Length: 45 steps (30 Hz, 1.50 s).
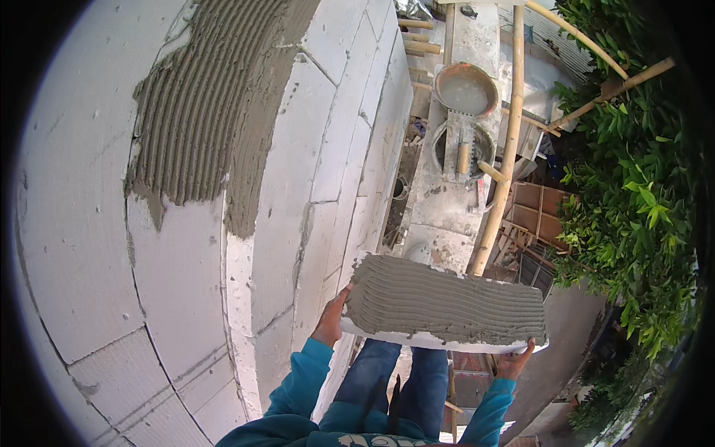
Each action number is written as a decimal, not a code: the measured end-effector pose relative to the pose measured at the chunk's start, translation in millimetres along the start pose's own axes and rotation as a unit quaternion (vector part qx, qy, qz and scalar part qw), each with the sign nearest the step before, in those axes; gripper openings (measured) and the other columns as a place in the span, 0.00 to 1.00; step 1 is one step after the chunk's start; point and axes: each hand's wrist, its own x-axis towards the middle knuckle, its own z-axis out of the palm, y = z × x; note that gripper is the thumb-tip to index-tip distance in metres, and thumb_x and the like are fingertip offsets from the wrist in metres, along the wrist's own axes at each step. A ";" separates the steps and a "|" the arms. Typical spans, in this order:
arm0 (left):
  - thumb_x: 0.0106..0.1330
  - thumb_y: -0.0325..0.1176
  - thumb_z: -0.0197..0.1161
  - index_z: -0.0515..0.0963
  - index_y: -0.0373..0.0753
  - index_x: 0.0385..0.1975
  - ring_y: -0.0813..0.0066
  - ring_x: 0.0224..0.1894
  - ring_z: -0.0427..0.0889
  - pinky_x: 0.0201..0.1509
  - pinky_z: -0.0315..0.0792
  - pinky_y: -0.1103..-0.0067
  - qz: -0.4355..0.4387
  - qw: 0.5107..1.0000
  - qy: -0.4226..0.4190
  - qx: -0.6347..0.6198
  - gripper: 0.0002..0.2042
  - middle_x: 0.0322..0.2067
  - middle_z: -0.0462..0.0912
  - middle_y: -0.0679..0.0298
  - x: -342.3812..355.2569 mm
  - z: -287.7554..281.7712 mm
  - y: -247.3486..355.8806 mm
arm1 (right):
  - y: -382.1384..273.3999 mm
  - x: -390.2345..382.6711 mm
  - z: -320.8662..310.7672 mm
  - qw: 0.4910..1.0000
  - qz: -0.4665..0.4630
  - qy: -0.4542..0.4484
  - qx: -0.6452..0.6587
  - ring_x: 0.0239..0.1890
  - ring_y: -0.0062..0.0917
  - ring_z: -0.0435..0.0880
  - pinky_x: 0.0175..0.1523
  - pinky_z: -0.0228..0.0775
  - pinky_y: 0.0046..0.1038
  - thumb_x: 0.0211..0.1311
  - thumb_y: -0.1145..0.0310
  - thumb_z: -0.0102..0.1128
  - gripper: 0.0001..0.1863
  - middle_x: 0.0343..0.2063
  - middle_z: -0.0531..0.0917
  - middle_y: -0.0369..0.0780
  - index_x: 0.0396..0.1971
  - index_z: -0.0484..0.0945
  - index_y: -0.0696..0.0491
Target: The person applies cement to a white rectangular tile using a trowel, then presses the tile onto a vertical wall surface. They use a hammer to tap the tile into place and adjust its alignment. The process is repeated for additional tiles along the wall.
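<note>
Between my two hands is a white lightweight concrete block (447,346), held level in front of my legs, its upper face coated with grey ridged mortar (447,302). My left hand (332,316) grips its left end, next to the wall. At the near right corner, my right hand (514,363) is closed on the block, thumb at the edge and the other fingers mostly hidden beneath. To my left, the white block wall (171,268) carries a combed patch of grey mortar (205,104), which runs over the edge onto the adjoining face.
Ahead, a narrow scaffold plank (443,212) holds a basin of cloudy water (465,91) and a mortar bucket (439,149) with a notched trowel (462,153) across it. Bamboo poles (511,127) line the right side. Beyond them are leafy bushes (640,201) and a lower level.
</note>
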 end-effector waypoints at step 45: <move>0.72 0.56 0.44 0.70 0.45 0.63 0.54 0.57 0.77 0.59 0.72 0.53 0.138 0.677 0.104 -0.716 0.27 0.58 0.77 0.59 -190.8 -8.2 134.6 | -125.2 -345.5 634.6 0.775 -0.361 -0.296 -0.425 0.64 0.46 0.70 0.66 0.62 0.35 0.40 0.39 0.72 0.61 0.59 0.70 0.61 0.61 0.57 0.74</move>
